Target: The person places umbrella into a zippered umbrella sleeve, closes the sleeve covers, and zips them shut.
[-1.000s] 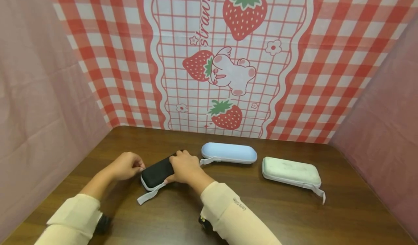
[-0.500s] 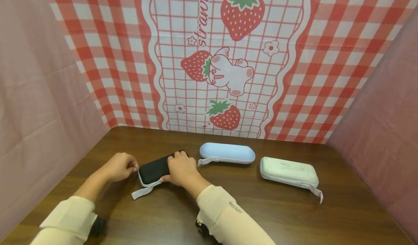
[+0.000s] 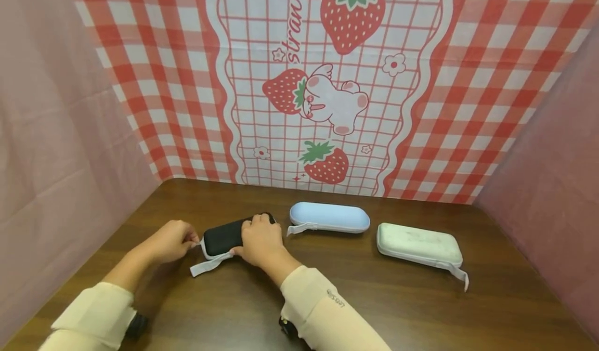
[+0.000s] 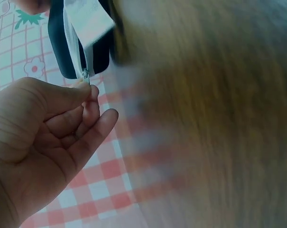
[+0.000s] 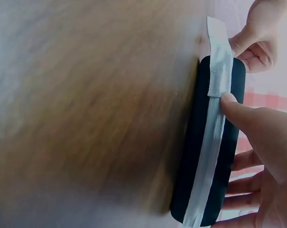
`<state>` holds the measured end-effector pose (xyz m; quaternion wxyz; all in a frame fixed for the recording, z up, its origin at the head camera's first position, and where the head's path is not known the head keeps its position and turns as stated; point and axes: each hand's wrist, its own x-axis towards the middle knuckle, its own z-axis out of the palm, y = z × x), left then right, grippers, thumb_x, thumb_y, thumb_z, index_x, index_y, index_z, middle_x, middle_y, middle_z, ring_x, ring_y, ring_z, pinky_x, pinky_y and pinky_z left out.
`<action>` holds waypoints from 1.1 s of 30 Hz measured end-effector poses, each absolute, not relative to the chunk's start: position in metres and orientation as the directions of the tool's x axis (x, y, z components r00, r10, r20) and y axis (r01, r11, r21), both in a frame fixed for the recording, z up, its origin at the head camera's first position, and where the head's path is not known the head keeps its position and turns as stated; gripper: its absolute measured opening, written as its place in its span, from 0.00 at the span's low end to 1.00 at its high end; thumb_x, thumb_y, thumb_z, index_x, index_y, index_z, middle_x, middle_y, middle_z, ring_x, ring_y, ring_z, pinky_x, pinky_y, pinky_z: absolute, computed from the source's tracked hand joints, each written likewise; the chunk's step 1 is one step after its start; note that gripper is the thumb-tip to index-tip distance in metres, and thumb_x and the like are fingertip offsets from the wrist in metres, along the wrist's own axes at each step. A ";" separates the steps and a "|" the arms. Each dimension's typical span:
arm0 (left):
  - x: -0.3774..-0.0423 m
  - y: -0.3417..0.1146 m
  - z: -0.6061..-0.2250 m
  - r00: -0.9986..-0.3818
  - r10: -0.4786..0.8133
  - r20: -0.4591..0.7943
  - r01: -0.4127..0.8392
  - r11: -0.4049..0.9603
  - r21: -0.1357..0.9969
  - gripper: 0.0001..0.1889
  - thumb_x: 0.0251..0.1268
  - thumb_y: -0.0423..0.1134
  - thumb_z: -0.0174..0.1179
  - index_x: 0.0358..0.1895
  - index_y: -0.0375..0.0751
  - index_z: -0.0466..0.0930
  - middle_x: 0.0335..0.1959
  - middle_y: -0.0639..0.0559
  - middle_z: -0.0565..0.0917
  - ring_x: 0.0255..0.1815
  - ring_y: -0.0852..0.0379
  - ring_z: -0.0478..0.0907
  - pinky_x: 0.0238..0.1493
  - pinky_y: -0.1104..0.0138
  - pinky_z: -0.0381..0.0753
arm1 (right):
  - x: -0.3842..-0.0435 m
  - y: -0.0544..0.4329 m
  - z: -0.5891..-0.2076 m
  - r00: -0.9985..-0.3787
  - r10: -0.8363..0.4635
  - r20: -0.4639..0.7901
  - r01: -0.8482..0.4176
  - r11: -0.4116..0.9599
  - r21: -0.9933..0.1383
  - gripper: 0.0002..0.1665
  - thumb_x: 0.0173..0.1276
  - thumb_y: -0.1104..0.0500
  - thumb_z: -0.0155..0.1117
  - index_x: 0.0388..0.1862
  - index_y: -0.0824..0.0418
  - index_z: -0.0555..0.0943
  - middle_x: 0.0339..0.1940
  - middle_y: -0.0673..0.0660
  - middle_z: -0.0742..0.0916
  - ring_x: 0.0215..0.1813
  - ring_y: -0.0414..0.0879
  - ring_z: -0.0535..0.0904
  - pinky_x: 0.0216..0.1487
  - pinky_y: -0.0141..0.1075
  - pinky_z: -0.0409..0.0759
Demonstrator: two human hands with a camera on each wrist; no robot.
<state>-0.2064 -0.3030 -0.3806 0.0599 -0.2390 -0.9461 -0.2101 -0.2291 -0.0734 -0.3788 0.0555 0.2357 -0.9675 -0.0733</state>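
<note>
A black zippered hard case (image 3: 222, 238) lies on the table, left of the middle in the head view. My right hand (image 3: 262, 240) grips its right part from above, thumb along the near side and fingers over the far side. In the right wrist view, the thumb (image 5: 240, 111) presses beside the pale zipper band and the grey fabric strap (image 5: 219, 71). At the case's left end, my left hand (image 3: 172, 241) pinches the small metal zipper pull (image 4: 87, 78) between thumb and forefinger. The zipper looks closed where it shows along the near side.
To the right of the black case, a light blue zippered case (image 3: 329, 217) and a pale green one (image 3: 419, 243) lie on the brown wooden table (image 3: 374, 309). A strawberry-print checked cloth (image 3: 327, 106) hangs behind, with pink cloth at both sides.
My left hand has moved slightly left, at the zipper end. The black case's left end and its strap have swung a little away from me. My right hand keeps its grip.
</note>
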 end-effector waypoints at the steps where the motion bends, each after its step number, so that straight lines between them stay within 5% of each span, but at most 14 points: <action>1: -0.207 -0.301 -0.381 -0.877 0.431 0.213 0.481 0.796 0.368 0.07 0.51 0.24 0.63 0.23 0.39 0.82 0.19 0.60 0.78 0.22 0.67 0.70 0.26 0.66 0.74 | -0.230 -0.073 -0.379 -0.887 -0.456 0.074 -0.439 0.882 0.171 0.47 0.58 0.22 0.54 0.63 0.53 0.76 0.57 0.57 0.79 0.60 0.53 0.72 0.48 0.49 0.79; 21: -0.210 -0.261 -0.380 -0.839 0.501 0.211 0.539 0.715 0.446 0.08 0.52 0.23 0.63 0.24 0.40 0.81 0.19 0.60 0.78 0.22 0.68 0.69 0.24 0.71 0.72 | -0.250 -0.063 -0.375 -0.920 -0.380 0.098 -0.366 0.921 0.130 0.47 0.56 0.22 0.57 0.61 0.55 0.78 0.50 0.59 0.80 0.54 0.54 0.72 0.38 0.54 0.81; 33: -0.217 -0.279 -0.382 -0.878 0.423 0.226 0.479 0.775 0.412 0.07 0.52 0.24 0.64 0.23 0.40 0.83 0.19 0.60 0.80 0.21 0.67 0.70 0.25 0.69 0.73 | -0.255 -0.032 -0.365 -0.790 -0.608 0.080 -0.599 0.793 0.108 0.24 0.64 0.46 0.69 0.54 0.56 0.81 0.50 0.57 0.82 0.52 0.53 0.76 0.45 0.42 0.81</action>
